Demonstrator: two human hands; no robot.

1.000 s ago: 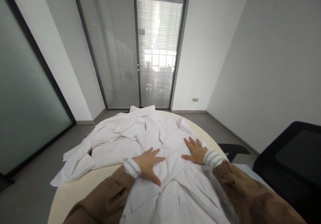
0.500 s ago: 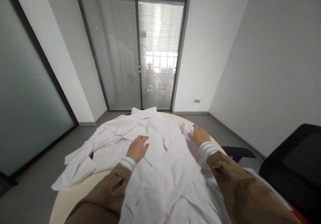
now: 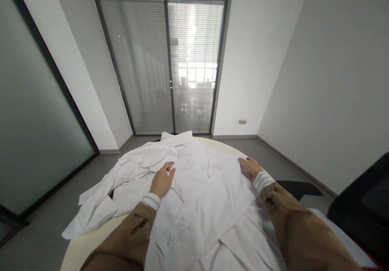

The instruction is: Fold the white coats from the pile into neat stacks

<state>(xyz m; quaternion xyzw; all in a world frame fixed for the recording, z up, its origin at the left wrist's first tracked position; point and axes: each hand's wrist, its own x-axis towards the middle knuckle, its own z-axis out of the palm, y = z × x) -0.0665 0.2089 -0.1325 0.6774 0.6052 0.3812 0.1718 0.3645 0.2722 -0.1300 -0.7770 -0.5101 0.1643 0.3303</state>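
Note:
A white garment, by its look a long buttoned coat (image 3: 209, 206), lies spread over the round table with its collar at the far end. My left hand (image 3: 163, 180) rests on the left part of the cloth, fingers bent and thumb apart, with no fabric visible between them. At the coat's right edge, my right hand (image 3: 251, 167) is closed on the cloth, its fingertips partly hidden. The fabric between my hands lies fairly smooth, while a sleeve (image 3: 97, 214) hangs in folds over the left side of the table.
The pale table (image 3: 82, 238) shows its rim at the front left and far right. A black mesh chair (image 3: 364, 206) stands at the right. Beyond the table are glass doors with blinds (image 3: 194, 60), and a frosted glass panel (image 3: 33, 101) is on the left.
My right hand has moved slightly right and drawn the coat's right part outward, flattening the folds in the middle. My left hand has shifted a little left.

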